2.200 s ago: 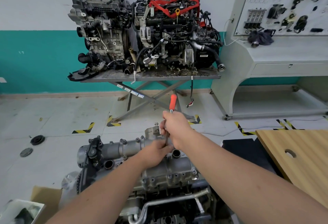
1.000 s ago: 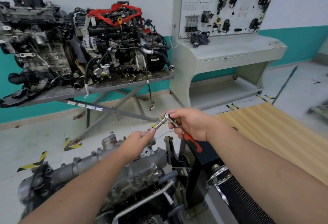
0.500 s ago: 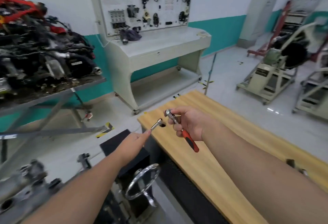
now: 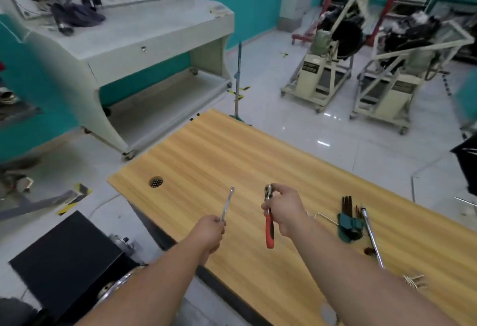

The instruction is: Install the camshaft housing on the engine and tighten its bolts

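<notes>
My right hand (image 4: 285, 212) grips a ratchet wrench (image 4: 269, 225) with a red handle, its metal head pointing up. My left hand (image 4: 210, 230) pinches the lower end of a slim metal extension bar (image 4: 227, 203) that points up and away. Both hands hover above the near left part of the wooden table (image 4: 206, 155). The two tools are apart from each other. The engine and its camshaft housing are out of view.
On the table to the right lie a green holder of hex keys (image 4: 348, 218), a long metal bar (image 4: 371, 238) and some small bolts (image 4: 415, 281). A black stand (image 4: 64, 253) sits at lower left, a grey console bench (image 4: 134, 39) behind, engine trolleys (image 4: 327, 67) at far right.
My view has swung right from the engine to the wooden table. The extension bar has come off the ratchet; the hands have moved apart over the table, each holding one piece.
</notes>
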The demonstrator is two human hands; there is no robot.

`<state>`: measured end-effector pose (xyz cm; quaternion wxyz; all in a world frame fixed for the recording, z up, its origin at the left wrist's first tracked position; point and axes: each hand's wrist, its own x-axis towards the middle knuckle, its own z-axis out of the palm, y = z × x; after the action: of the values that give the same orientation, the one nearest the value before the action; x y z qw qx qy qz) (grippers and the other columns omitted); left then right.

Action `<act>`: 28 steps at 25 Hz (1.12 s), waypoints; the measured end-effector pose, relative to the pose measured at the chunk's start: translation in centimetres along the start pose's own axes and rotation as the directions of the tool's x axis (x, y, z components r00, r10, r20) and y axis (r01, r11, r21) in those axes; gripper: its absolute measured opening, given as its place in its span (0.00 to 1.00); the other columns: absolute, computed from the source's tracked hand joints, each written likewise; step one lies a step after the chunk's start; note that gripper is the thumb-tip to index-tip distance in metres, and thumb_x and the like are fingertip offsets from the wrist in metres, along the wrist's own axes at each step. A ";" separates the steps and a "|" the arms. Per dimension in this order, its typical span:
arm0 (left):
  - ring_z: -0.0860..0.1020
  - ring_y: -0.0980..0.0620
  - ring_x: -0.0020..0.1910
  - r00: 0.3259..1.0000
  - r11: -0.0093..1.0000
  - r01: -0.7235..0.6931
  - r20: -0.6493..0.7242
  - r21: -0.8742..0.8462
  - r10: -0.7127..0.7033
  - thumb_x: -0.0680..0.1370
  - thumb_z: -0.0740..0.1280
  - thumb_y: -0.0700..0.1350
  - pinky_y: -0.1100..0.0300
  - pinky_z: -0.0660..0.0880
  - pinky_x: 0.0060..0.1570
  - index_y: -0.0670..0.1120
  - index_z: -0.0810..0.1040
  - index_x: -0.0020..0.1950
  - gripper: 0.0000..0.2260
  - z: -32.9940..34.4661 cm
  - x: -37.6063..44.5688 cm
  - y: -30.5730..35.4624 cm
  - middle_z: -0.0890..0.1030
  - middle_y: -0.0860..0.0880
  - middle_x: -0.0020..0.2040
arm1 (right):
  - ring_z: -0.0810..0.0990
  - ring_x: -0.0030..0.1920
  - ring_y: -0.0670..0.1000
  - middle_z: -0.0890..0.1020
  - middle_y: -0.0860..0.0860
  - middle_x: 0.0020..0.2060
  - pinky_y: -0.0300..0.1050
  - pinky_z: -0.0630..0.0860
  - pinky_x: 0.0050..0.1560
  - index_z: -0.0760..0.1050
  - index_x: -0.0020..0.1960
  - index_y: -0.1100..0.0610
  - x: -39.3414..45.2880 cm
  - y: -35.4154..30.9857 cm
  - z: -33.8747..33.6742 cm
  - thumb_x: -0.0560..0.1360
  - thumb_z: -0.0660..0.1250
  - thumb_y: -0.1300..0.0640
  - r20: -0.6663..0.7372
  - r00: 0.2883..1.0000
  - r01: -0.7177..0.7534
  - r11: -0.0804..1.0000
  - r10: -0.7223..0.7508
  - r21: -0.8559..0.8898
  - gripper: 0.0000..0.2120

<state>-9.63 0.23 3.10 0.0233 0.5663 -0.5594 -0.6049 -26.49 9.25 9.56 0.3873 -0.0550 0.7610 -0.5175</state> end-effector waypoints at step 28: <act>0.76 0.56 0.44 0.989 0.900 -0.047 -0.104 0.432 0.102 0.79 0.65 0.50 0.64 0.69 0.36 0.51 0.77 0.50 0.04 2.9 6.0 -5.0 0.78 0.55 0.46 | 0.73 0.62 0.57 0.75 0.57 0.63 0.50 0.72 0.61 0.70 0.70 0.59 6.7 11.4 6.8 0.81 0.61 0.52 -0.116 0.972 0.092 0.783 -0.205 -0.615 0.20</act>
<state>-10.77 -0.02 -5.19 -0.0439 0.5720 -0.6974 -0.4295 -23.12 6.22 -4.57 0.2386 -0.1898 0.9107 -0.2787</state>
